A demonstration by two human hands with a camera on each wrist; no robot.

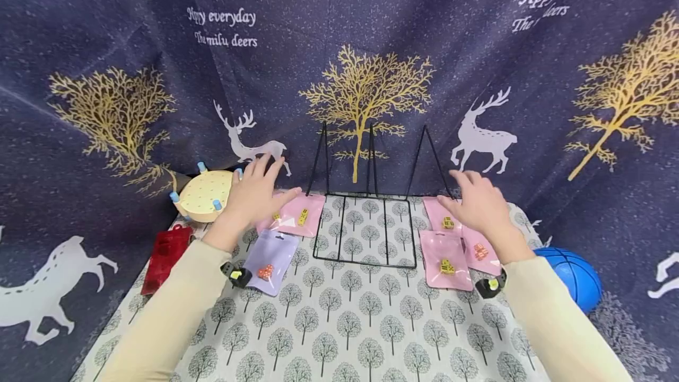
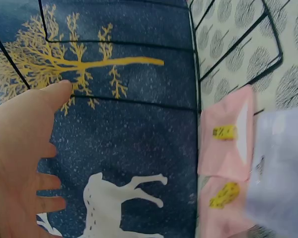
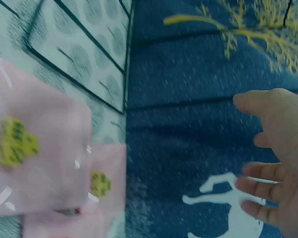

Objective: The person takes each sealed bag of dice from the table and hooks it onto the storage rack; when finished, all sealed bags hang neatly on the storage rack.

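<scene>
Both hands are raised with fingers spread and nothing in them. In the head view the left hand [image 1: 253, 190] is above pink pouches [image 1: 293, 215] holding yellow dice, with a lilac pouch [image 1: 272, 261] of red dice nearer the front. The right hand [image 1: 480, 205] hovers over more pink pouches [image 1: 445, 259] with yellow or red dice. Between the hands stands a black wire rack [image 1: 365, 263]. Its upright wires show beyond the left hand [image 2: 20, 158] in the left wrist view and beside the right hand [image 3: 283, 163] in the right wrist view.
At the left are a cream round object with blue pegs [image 1: 205, 196] and a red pouch [image 1: 167, 259]. A blue ball [image 1: 572, 279] sits at the right edge. A tree-print cloth [image 1: 339, 323] covers the table; a dark deer-print curtain [image 1: 366, 16] hangs behind.
</scene>
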